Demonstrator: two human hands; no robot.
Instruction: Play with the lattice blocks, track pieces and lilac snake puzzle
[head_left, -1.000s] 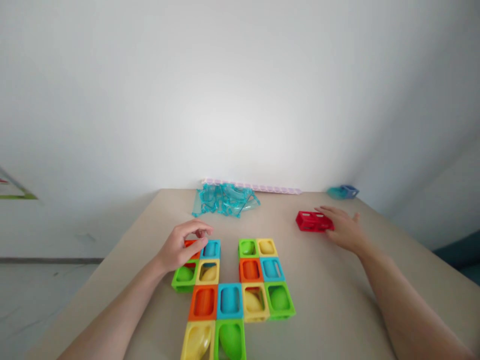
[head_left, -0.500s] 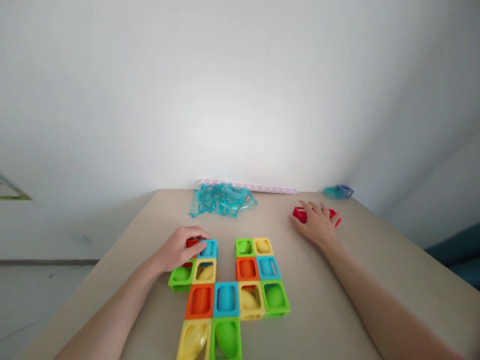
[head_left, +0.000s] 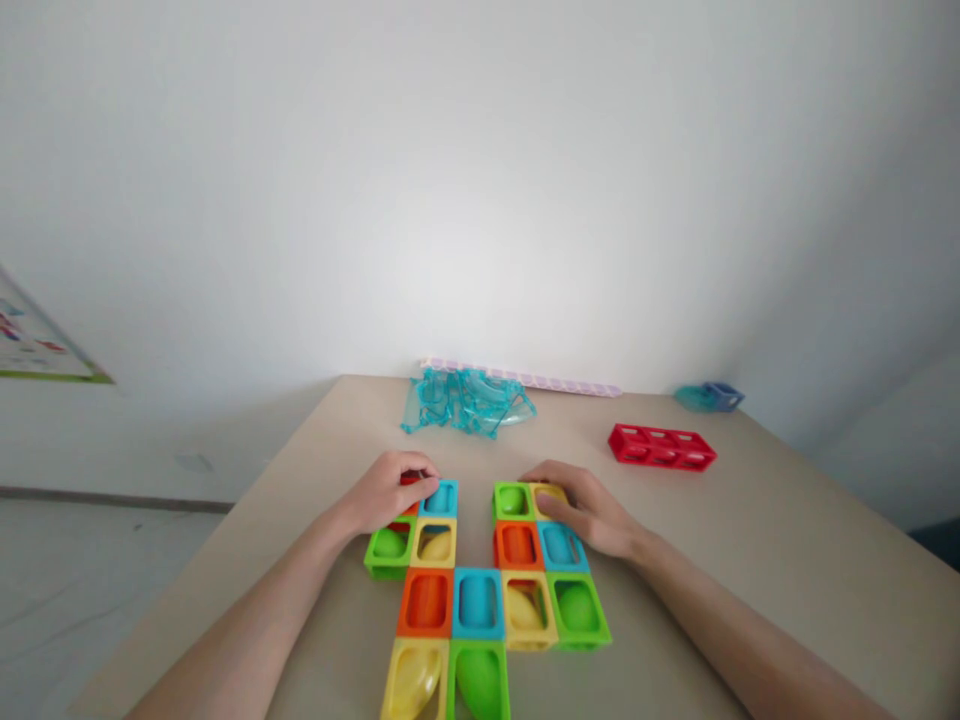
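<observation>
A joined structure of colourful hollow toy blocks (head_left: 478, 604) lies flat in front of me, in orange, blue, yellow and green with rounded shapes inside. My left hand (head_left: 391, 492) curls over its far left end, gripping a red-orange block and a blue block (head_left: 438, 497). At the far right end my right hand (head_left: 589, 505) is closed around a yellow block (head_left: 550, 493), thumb on top and fingers behind. Beside that yellow block sits a green block (head_left: 514, 499). My fingers partly hide the red-orange and yellow blocks.
Behind the structure lies a crumpled heap of translucent teal pieces (head_left: 465, 403), with a pale purple patterned strip (head_left: 570, 384) along the wall. A red three-section block (head_left: 661, 447) rests to the right. Farther back is a blue block (head_left: 724, 396) with a teal piece.
My right hand has let go of the red three-section block and moved left onto the structure's far right end. My left hand stays on the far left end. The view has shifted slightly.
</observation>
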